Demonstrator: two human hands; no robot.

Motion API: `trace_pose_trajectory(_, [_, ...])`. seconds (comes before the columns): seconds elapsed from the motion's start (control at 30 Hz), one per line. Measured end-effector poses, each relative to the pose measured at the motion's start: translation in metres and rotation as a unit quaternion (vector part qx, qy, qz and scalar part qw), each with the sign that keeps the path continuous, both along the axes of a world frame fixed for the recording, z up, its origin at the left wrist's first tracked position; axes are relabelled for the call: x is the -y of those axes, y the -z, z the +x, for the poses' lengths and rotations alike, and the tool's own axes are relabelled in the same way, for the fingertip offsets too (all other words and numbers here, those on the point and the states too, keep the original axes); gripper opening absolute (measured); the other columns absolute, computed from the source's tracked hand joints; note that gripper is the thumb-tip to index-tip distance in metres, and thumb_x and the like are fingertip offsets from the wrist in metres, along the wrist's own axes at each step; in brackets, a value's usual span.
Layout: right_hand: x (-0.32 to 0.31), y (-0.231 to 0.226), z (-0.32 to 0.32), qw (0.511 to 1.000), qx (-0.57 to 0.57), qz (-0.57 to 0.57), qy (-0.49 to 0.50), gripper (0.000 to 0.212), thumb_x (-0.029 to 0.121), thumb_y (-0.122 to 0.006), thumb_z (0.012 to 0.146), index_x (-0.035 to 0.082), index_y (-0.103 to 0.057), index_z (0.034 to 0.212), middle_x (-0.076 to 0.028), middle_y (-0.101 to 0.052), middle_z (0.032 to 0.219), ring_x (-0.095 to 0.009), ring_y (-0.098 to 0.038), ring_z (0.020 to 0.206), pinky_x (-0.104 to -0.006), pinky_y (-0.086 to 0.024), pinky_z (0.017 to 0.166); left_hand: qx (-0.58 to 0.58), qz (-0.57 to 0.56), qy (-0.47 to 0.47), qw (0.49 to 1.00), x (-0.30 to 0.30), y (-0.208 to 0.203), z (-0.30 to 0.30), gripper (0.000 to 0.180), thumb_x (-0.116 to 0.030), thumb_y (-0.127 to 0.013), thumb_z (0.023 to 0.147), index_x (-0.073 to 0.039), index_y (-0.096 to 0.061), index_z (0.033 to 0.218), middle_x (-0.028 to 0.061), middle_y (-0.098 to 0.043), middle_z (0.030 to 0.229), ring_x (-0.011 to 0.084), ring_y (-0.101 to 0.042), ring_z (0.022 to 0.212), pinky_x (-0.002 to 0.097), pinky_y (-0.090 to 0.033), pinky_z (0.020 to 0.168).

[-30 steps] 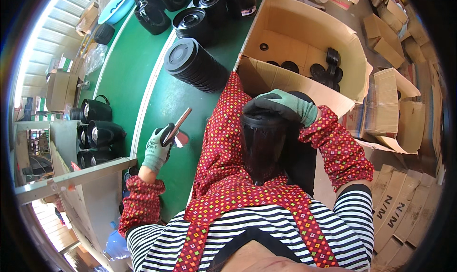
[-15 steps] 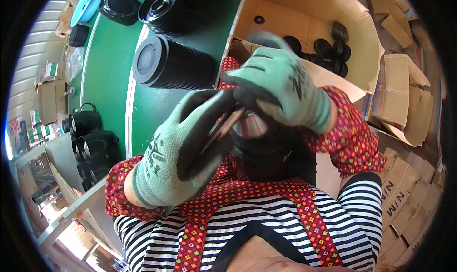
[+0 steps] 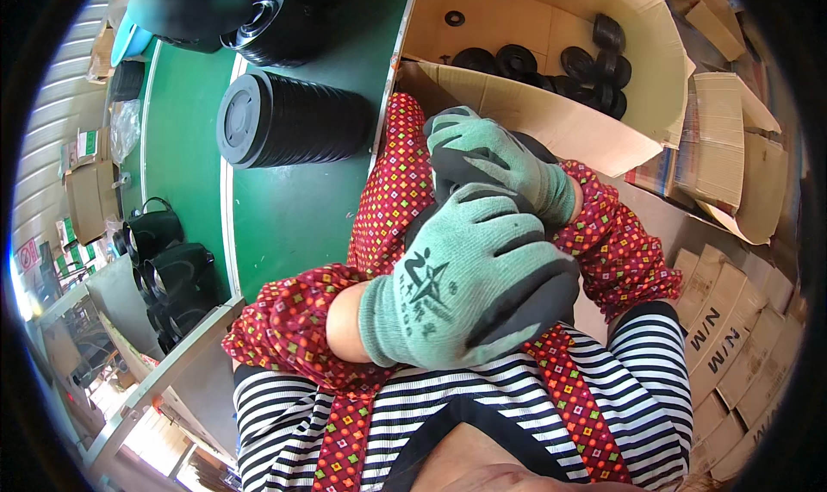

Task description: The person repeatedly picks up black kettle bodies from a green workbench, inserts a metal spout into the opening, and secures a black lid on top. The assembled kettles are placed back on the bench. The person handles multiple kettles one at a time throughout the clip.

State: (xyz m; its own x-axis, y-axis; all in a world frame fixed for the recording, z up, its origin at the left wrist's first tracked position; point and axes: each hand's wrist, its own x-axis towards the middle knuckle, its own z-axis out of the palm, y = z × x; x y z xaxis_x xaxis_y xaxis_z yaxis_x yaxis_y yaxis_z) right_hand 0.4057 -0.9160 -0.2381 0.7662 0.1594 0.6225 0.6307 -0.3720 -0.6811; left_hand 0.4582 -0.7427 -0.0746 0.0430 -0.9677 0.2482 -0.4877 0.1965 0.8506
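Both my hands wear green knit gloves with black coated palms and are close together above my lap. My left hand (image 3: 478, 281) is closed, its back toward me, fingers curled down; what they grip is hidden. Just beyond it, my right hand (image 3: 495, 160) bends its fingers over a black part (image 3: 536, 147), which shows only in pieces around the gloves. The part's shape cannot be made out now. To the left, a stack of black round discs (image 3: 314, 120) lies on its side on the green table (image 3: 293, 225).
An open cardboard box (image 3: 551, 121) with several black round parts (image 3: 577, 74) stands at the far right. Flattened cartons (image 3: 724, 345) lie right. Black pots (image 3: 177, 268) are stacked left. Other black parts (image 3: 284, 27) sit at the table's far end, beside a blurred black shape (image 3: 194, 9).
My left hand has moved right and turned its back up, over the black part. My right hand has come slightly lower. The pale reddish opening between the hands is now covered.
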Motion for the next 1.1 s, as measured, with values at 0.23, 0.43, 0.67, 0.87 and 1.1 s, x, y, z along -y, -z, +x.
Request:
trace_pose_trajectory(0.23, [-0.005,-0.045,-0.032,0.989,-0.042,-0.031,0.137,0.036,0.024,-0.075,0.089,0.005,-0.070,0.119,-0.012,-0.064,0.114,-0.036,-0.062,0.106,-0.0522,-0.045,0.095,-0.109,-0.085,0.049,0.989,-0.015,0.026,0.014,0.049,-0.031,-0.075,0.084,0.003,-0.073,0.120,0.0161,-0.065,0.101,0.0363,-0.063,0.096,0.0534,-0.050,0.098])
trace_pose_trajectory(0.43, [0.014,-0.104,-0.054,0.953,-0.225,-0.175,0.101,0.048,0.039,-0.076,0.085,0.012,-0.066,0.123,-0.010,-0.061,0.101,-0.031,-0.058,0.094,-0.0453,-0.041,0.086,-0.151,-0.044,-0.091,0.983,-0.042,0.026,0.032,0.048,-0.006,-0.070,0.091,0.005,-0.058,0.136,0.0207,-0.059,0.121,0.0394,-0.062,0.115,0.0516,-0.049,0.110])
trace_pose_trajectory(0.67, [0.027,-0.100,-0.044,0.972,-0.188,-0.140,0.033,0.056,0.044,-0.079,0.082,0.012,-0.065,0.125,-0.011,-0.062,0.113,-0.032,-0.058,0.106,-0.0460,-0.043,0.093,0.236,0.240,-0.099,0.936,0.004,-0.062,0.006,0.085,-0.011,-0.076,0.086,0.010,-0.034,0.158,0.0362,-0.045,0.150,0.0471,-0.051,0.136,0.0494,-0.047,0.110])
trace_pose_trajectory(0.87, [-0.001,-0.103,-0.051,0.933,-0.264,-0.196,0.147,0.061,0.047,-0.082,0.075,0.012,-0.066,0.122,-0.010,-0.061,0.102,-0.030,-0.060,0.098,-0.0456,-0.043,0.087,0.157,0.374,-0.110,0.907,0.007,-0.020,0.027,0.069,-0.028,-0.066,0.100,0.011,-0.041,0.151,0.0292,-0.072,0.096,0.0440,-0.073,0.086,0.0471,-0.057,0.076])
trace_pose_trajectory(1.1, [-0.013,-0.148,-0.064,0.875,-0.350,-0.280,0.186,0.056,0.027,-0.075,0.083,0.002,-0.063,0.131,-0.017,-0.061,0.113,-0.037,-0.060,0.099,-0.0503,-0.046,0.085,0.094,0.261,-0.033,0.960,0.011,0.041,0.076,0.044,-0.013,-0.071,0.086,0.004,-0.067,0.126,0.0253,-0.073,0.097,0.0425,-0.074,0.091,0.0427,-0.059,0.081])
